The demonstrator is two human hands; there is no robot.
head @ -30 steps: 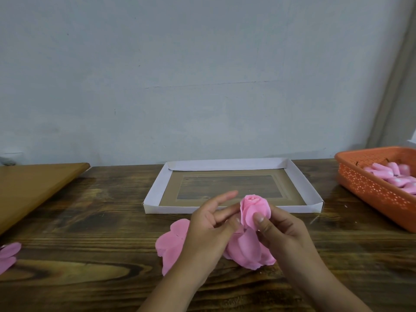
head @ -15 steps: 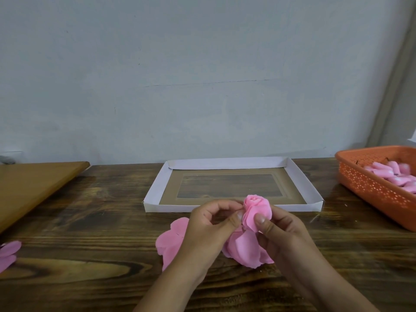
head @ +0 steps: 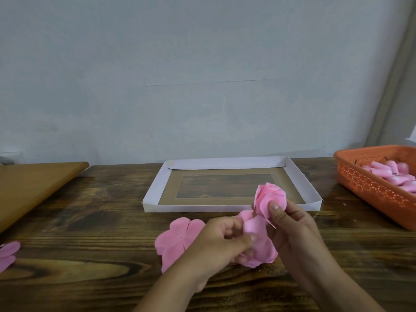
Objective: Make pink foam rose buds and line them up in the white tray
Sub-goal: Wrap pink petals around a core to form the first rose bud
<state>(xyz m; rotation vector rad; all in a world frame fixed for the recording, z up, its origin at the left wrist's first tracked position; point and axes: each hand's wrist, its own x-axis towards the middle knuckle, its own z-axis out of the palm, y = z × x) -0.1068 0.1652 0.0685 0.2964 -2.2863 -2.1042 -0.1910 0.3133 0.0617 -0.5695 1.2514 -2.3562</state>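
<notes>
— Across the back edge of the table (head: 90, 221), what do you have?

— I see the white tray (head: 155, 190) at the middle of the back edge, nothing pink in it. At the right edge sits an orange basket (head: 369, 188) with pink foam pieces (head: 391, 174) inside. A wooden board (head: 33, 185) lies at the back left corner.

— And nearer the front?

— A flat petal sheet (head: 177, 237) lies on the table just left of my hands, and another petal piece (head: 7, 253) sits at the left edge.

— The hands?

— My right hand (head: 299, 230) holds the rose bud (head: 270, 199) upright above the tray's front wall, thumb pressed on it. My left hand (head: 218, 242) pinches a loose petal (head: 254, 226) hanging below the bud.
</notes>
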